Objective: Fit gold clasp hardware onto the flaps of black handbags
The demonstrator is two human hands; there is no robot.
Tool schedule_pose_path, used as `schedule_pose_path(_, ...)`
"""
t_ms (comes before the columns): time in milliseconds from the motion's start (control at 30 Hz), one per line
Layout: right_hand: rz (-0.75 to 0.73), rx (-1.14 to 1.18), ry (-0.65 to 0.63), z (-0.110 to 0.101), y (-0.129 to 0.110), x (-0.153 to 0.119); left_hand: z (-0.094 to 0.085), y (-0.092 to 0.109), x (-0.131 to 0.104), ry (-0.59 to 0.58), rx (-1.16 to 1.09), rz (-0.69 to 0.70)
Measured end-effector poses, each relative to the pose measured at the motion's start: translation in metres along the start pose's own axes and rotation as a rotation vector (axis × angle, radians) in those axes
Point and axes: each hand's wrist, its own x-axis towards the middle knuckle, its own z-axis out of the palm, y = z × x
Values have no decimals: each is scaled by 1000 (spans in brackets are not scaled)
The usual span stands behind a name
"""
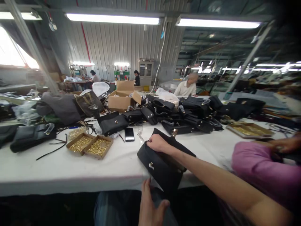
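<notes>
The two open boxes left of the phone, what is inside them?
Both small boxes are filled with small gold-coloured metal pieces, heaped almost to the rim. Their exact shape is too small to tell, and the box bottoms are covered by them.

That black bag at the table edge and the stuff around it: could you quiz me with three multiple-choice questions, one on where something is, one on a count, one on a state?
1. Where does the phone lie?
A. On the white table, beyond the black bag
B. Inside a cardboard box
C. In the right hand

2. How many small open trays of gold fittings sit side by side on the left?
A. One
B. Two
C. Four

3. What is the right hand doing?
A. Hanging free
B. Gripping the bag's upper edge
C. Holding scissors

Answers: 1 A, it lies flat on the table; 2 B, two joined trays show; 3 B, fingers curl over the bag's edge.
</notes>
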Motion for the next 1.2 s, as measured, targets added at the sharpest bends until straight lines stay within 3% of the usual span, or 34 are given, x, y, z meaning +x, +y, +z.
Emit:
schedule_pose_path(133, 14, 3, 22, 2, 4, 1, -13, 33, -7, -3, 81, -26)
schedule_pose_path(233, 15, 14, 55, 9, 1, -3, -17, 44, -10, 1, 96, -46)
schedule_pose_path(533, -2, -8, 122, 27, -23, -15, -11, 17, -1, 62, -92, 7)
schedule_pose_path(700, 46, 35, 27, 25, -24, -14, -9, 12, 7, 36, -286, -61)
schedule_pose_path(833, 3, 29, -83, 12, -27, -23, -11, 19, 16, 92, -295, -65)
schedule_pose_path(1033, -58, -119, -384, -15, -41, -55, -12, 6, 26, 100, -343, -41)
schedule_pose_path(1200, -101, -207, -502, -24, -47, -83, -9, -2, 27, 55, -365, -36)
